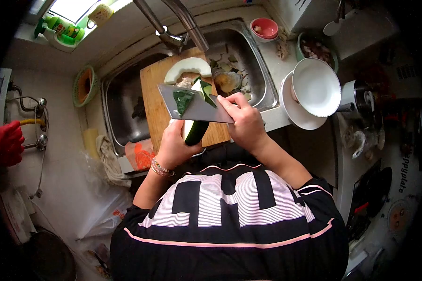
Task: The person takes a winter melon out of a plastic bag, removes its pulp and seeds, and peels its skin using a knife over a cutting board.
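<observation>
From afar, I have the left hand (174,146) curled round a melon piece (195,133) over the near edge of the wooden board (152,86). I judge it firm, fairly heavy, slick along its pale cut flesh (188,129); I'd hold it by the dark rind (199,134). Rightward, the right hand (244,122) clasps a broad, flat metal cleaver (202,112), green peel (182,101) clinging.

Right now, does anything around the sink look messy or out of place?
A little: loose scraps lie scattered in the sink, to the right of the cutting board, which looks untidy. A dark green patch also shows on the knife; it may be stuck peel or a reflection. Nothing looks clearly damaged.
</observation>
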Demonstrator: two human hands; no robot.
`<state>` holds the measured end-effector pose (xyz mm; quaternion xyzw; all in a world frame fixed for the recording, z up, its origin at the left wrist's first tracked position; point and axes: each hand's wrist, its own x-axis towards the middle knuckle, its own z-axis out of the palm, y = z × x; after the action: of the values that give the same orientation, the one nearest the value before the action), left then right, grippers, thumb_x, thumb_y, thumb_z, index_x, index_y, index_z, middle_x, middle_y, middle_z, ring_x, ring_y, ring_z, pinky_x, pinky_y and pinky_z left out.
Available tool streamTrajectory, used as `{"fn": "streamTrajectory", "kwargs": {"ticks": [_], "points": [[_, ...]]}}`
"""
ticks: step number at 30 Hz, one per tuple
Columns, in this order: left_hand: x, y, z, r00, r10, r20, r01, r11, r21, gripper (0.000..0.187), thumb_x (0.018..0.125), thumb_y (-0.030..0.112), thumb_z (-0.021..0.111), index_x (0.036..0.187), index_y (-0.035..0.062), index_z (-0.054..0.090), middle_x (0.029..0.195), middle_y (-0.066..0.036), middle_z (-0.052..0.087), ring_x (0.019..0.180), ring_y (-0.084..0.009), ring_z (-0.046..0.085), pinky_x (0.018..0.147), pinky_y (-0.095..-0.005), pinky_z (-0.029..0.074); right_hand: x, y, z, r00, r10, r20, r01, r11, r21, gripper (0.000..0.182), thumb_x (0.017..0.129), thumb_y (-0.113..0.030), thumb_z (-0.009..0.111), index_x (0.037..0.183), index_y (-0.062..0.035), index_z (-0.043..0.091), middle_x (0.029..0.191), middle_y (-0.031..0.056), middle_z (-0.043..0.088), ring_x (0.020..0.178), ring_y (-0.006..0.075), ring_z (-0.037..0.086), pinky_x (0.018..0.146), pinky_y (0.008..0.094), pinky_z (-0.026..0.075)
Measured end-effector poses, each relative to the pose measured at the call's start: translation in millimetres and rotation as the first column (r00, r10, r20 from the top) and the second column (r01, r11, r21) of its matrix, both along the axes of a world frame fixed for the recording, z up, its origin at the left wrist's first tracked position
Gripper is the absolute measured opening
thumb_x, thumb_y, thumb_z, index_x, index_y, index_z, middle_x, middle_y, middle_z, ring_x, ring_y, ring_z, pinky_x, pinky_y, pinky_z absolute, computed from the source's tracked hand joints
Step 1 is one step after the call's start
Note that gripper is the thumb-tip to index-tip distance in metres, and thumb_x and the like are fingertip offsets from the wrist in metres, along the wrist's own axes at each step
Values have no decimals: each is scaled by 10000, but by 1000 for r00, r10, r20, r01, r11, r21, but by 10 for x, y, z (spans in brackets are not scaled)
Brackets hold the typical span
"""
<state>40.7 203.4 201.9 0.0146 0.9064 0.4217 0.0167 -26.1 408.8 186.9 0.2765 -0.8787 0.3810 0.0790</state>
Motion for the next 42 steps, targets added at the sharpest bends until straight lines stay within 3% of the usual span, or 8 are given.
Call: {"fn": "streamTrajectory", "kwargs": {"ticks": [12, 19, 23, 27, 31, 35, 38, 42], "points": [[-22, 14, 197, 999, -7, 31, 3, 990, 139, 506, 644, 96, 742, 1094, 29, 521, 880, -57, 587, 806, -142, 573, 745, -273, 464, -71, 361, -778, 925, -222, 309, 218, 975, 50, 310, 815, -6, 493, 1079, -42, 651, 964, 167, 582, 867, 353, 607, 755, 407, 496], [-132, -69, -25, 962, 17, 272, -126, 913, 388, 518, 748, 135, 742, 1196, 10, 514, 1042, -65, 598, 874, -138, 572, 740, -264, 483, 22, 72, -55, 994, -96, -48, 97, 995, 12, 345, 822, -64, 527, 1157, -33, 604, 995, 135, 575, 738, 320, 639, 639, 411, 536], [-4, -358, -538, 888, -367, 277, -356, -170, 919, 490, 933, 341, 533, 1325, 58, 456, 1297, -131, 533, 1160, -257, 547, 925, -387, 500, 136, -77, 174, 974, 126, -190, -114, 991, 72, 321, 829, -86, 519, 1125, 0, 610, 1010, 120, 572, 724, 260, 652, 610, 366, 543], [-164, -248, -645, 878, -279, 389, -365, 134, 921, 519, 936, 377, 505, 1325, 39, 448, 1283, -155, 534, 1114, -260, 574, 904, -363, 507, 160, -132, 218, 949, 193, -250, -170, 979, 111, 308, 818, -108, 541, 1091, 14, 615, 1003, 120, 569, 719, 248, 650, 603, 352, 538], [-74, -248, -638, 931, -224, 287, -304, -46, 952, 465, 936, 356, 508, 1273, 35, 497, 1244, -149, 567, 1086, -249, 591, 904, -361, 505, 127, -141, 219, 960, 157, -233, -129, 983, 129, 320, 810, -89, 547, 1105, 13, 616, 996, 109, 571, 713, 252, 646, 611, 350, 538], [-40, -179, -409, 996, -83, 42, 32, 731, 682, 428, 950, 310, 485, 1287, 46, 472, 1279, -128, 534, 1148, -267, 535, 979, -404, 429, 45, -97, 128, 978, 78, -194, -47, 986, 162, 350, 792, -36, 560, 1134, 10, 619, 999, 96, 573, 699, 262, 645, 608, 347, 542], [-89, -148, -358, 999, -25, 21, 14, 912, 411, 417, 929, 226, 545, 1286, 30, 454, 1271, -107, 526, 1148, -253, 510, 990, -389, 397, 30, -100, 39, 980, 39, -197, -5, 985, 171, 332, 810, -61, 544, 1127, 7, 617, 981, 94, 564, 684, 260, 643, 608, 355, 540], [-188, 15, 52, 902, -7, 431, -338, 609, 718, 316, 814, 55, 677, 1112, 28, 576, 980, -36, 619, 852, -115, 585, 777, -272, 479, -49, -33, -114, 993, -60, -104, 83, 970, 229, 303, 843, -109, 516, 1115, -13, 609, 957, 101, 550, 686, 267, 645, 602, 371, 537]]}}
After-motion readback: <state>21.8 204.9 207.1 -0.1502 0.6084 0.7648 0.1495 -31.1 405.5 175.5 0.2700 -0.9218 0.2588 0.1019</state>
